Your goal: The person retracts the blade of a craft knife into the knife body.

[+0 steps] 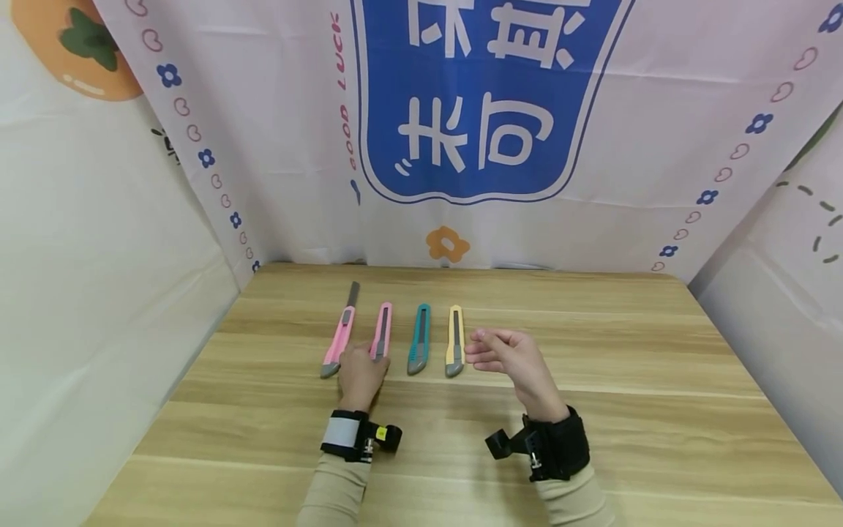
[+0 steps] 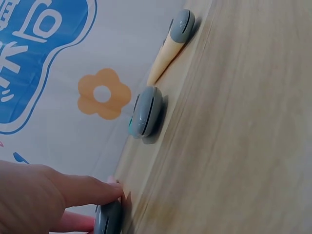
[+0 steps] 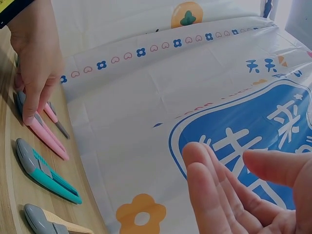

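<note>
Several utility knives lie in a row on the table. My left hand (image 1: 361,375) holds the grey end of the second pink utility knife (image 1: 384,326), thumb and fingers at its two sides. That knife has its blade drawn in. Left of it lies another pink utility knife (image 1: 341,333) with its grey blade extended. A teal utility knife (image 1: 419,338) and a yellow utility knife (image 1: 455,340) follow to the right, blades in. My right hand (image 1: 514,362) hovers just right of the yellow knife, fingers loosely extended, nothing between them.
The wood-grain table (image 1: 626,410) ends at a printed white cloth (image 1: 296,205) hanging behind it. White cloth also hangs at the left and right sides. A black camera strap sits on each wrist.
</note>
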### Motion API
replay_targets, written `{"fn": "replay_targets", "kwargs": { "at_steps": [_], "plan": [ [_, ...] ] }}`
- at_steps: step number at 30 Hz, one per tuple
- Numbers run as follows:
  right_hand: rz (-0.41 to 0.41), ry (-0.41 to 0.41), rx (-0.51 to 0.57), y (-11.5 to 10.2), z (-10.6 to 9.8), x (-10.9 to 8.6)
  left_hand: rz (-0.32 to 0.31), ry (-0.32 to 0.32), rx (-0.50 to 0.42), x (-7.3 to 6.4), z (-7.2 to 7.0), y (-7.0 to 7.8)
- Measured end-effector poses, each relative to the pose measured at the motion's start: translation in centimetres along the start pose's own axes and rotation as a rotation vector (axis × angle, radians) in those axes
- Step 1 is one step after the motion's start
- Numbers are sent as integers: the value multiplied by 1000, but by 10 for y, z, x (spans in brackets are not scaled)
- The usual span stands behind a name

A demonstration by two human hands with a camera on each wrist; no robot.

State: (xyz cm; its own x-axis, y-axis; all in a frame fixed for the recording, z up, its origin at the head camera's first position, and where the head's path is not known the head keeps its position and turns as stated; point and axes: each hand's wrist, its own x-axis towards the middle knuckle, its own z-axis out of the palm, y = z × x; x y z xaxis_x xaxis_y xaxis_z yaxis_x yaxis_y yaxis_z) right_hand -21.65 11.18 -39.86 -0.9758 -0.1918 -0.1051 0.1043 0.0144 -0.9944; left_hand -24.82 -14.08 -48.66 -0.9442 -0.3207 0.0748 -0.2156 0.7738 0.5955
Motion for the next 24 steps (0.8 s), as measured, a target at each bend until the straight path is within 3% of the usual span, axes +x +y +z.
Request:
{"fn": "replay_targets", "kwargs": {
  "at_steps": [13,24],
  "plan": [
    [21,7,0,0,-1,-1,-8,-5,-9,-1,-1,1],
    [33,18,-2,-1,-1,0,64,40,-42,0,-11,5]
  ]
}}
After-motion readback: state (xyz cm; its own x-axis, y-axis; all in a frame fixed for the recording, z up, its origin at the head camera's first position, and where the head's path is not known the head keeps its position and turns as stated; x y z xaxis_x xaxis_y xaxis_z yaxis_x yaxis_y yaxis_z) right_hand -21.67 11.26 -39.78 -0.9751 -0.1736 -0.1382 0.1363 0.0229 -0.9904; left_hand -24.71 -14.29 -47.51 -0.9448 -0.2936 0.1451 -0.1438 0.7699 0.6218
